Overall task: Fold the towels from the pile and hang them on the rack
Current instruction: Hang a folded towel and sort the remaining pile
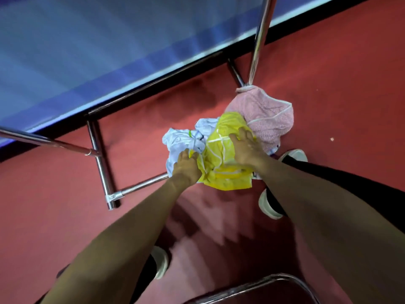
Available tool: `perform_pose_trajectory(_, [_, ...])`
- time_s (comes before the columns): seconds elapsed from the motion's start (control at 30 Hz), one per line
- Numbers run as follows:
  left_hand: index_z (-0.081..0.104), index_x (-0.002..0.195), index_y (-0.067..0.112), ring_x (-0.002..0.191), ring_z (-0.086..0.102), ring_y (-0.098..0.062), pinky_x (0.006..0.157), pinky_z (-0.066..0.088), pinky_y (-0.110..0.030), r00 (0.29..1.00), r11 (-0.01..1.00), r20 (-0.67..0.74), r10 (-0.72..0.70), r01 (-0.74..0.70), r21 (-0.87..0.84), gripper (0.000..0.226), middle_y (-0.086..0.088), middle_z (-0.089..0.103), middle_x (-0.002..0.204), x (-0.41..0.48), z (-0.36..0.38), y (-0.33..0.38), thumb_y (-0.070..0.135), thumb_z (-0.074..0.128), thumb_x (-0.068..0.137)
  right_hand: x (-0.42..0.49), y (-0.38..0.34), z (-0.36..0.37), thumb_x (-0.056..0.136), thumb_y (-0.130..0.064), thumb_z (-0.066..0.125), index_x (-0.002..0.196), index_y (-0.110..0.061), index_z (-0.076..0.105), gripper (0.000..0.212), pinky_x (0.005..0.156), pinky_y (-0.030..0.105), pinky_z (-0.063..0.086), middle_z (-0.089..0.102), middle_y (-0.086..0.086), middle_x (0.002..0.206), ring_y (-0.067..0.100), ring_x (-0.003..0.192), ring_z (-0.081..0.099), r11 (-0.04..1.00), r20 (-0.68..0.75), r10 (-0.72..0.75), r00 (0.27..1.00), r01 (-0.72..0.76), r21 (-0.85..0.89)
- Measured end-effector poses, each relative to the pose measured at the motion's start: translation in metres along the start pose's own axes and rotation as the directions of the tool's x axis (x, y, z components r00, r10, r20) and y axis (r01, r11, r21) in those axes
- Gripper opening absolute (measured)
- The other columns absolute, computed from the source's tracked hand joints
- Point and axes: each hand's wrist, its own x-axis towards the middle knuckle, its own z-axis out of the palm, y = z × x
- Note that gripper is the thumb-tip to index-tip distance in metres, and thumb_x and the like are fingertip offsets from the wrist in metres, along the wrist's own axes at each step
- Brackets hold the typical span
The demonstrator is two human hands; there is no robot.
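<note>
1. Chrome tube (258, 284) sits nearest you, bottom edge; both your arms reach past it to the pile on the floor (65, 205).
2. Left hand (186, 165) pinches the yellow towel (221, 163) edge; right hand (246, 148) lies open and flat on it.
3. White towel (182, 143) and pink towel (265, 117) touch it.
4. Risk: lifting may drag the white towel along or snag the rack (103, 165) leg.

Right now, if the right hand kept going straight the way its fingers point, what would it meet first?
The right hand already lies on the yellow towel; past its fingertips comes the white towel, probably, though depth is unclear.
</note>
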Motion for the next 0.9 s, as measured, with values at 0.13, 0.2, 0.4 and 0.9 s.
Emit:
perform_pose_trajectory(0.13, [0.027, 0.15, 0.02, 0.148, -0.001, -0.024, 0.115, 0.015, -0.054, 0.994, 0.995, 0.109, 0.027, -0.037, 0.091, 0.061, -0.004, -0.004, 0.162, 0.018, 0.016, -0.004, 0.01, 0.044, 0.092, 0.014, -0.001, 0.01, 0.077, -0.049, 0.073, 0.148, -0.022, 0.021, 0.092, 0.113, 0.052, 0.017, 0.001, 0.009, 0.158, 0.032, 0.145, 0.005, 0.999, 0.076, 0.015, 0.997, -0.018, 0.045])
perform_pose_trajectory(0.2, [0.024, 0.152, 0.022, 0.149, -0.005, -0.023, 0.115, 0.009, -0.057, 0.983, 0.995, 0.182, 0.013, -0.031, 0.096, 0.06, -0.001, -0.004, 0.162, 0.022, 0.027, -0.007, 0.01, 0.04, 0.095, 0.015, -0.002, 0.011, 0.087, -0.026, 0.064, 0.145, -0.016, 0.026, 0.07, 0.109, 0.047, 0.027, 0.019, 0.011, 0.152, 0.032, 0.14, 0.019, 0.997, -0.021, 0.018, 1.0, -0.017, 0.074])
perform_pose_trajectory(0.4, [0.035, 0.145, 0.021, 0.147, 0.01, -0.022, 0.114, 0.018, -0.058, 0.983, 1.0, 0.182, 0.029, -0.029, -0.003, 0.054, -0.001, 0.019, 0.158, 0.018, 0.049, -0.011, 0.009, 0.042, 0.093, 0.011, -0.005, 0.012, 0.094, -0.001, 0.037, 0.135, -0.005, 0.034, 0.041, 0.101, 0.043, 0.036, 0.041, 0.016, 0.138, 0.032, 0.132, 0.037, 0.992, -0.212, 0.088, 0.973, -0.065, 0.112])
perform_pose_trajectory(0.9, [0.037, 0.136, -0.002, 0.124, 0.044, -0.037, 0.1, 0.034, -0.035, 0.824, 0.641, -0.195, -0.531, 0.24, -0.729, 0.059, -0.024, 0.04, 0.138, 0.053, 0.059, -0.034, 0.011, 0.063, 0.085, 0.024, -0.023, 0.05, 0.08, -0.031, 0.067, 0.135, -0.012, 0.04, 0.064, 0.106, 0.039, 0.028, 0.041, 0.009, 0.137, 0.027, 0.133, 0.034, 0.996, -0.179, -0.084, 0.98, 0.087, 0.01])
